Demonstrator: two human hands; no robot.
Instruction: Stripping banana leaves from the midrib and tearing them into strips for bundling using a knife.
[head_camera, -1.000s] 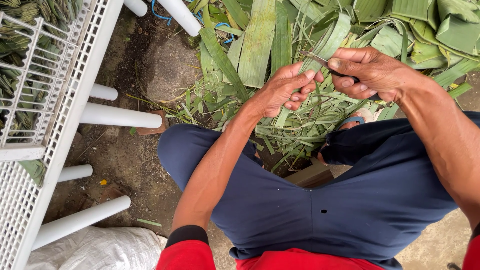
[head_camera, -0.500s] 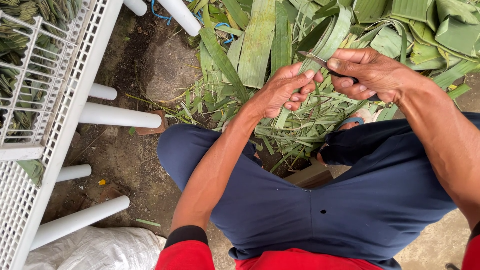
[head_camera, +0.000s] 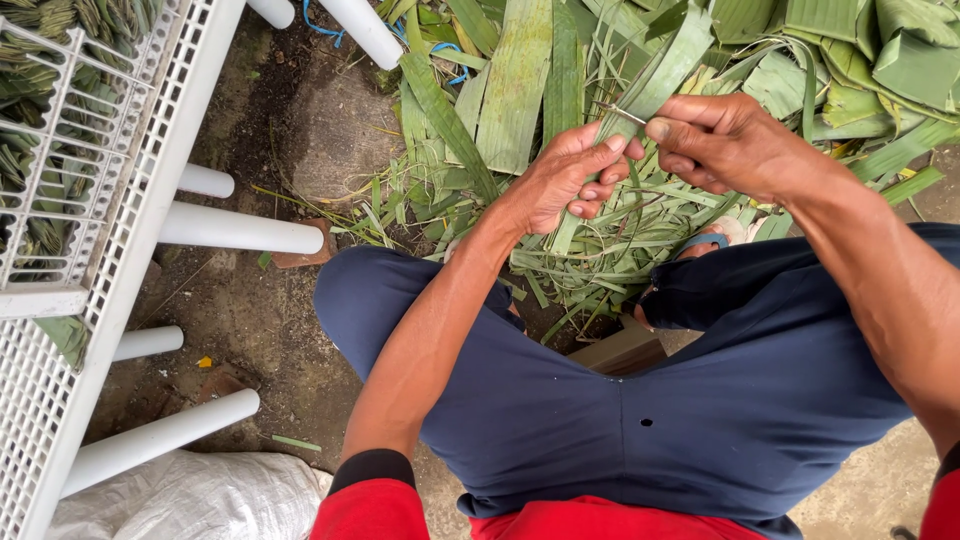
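Observation:
My left hand (head_camera: 568, 182) is closed around a long green leaf strip (head_camera: 662, 72) that runs from the leaf pile down through my fist. My right hand (head_camera: 722, 140) is just to its right, thumb and fingers pinched on a thin metal blade (head_camera: 622, 112) whose tip rests against the strip above my left thumb. The two hands touch at the fingertips. Both are held over my knees in dark blue trousers (head_camera: 620, 400). The blade's handle is hidden inside my right hand.
A pile of broad and narrow green leaves (head_camera: 520, 90) covers the ground in front. A white plastic rack (head_camera: 120, 230) with tube legs stands at the left and holds bundled leaves. A white sack (head_camera: 190, 495) lies at the bottom left. A wooden block (head_camera: 625, 350) sits between my legs.
Both hands stay in nearly the same place; the right hand and blade shift only slightly against the strip.

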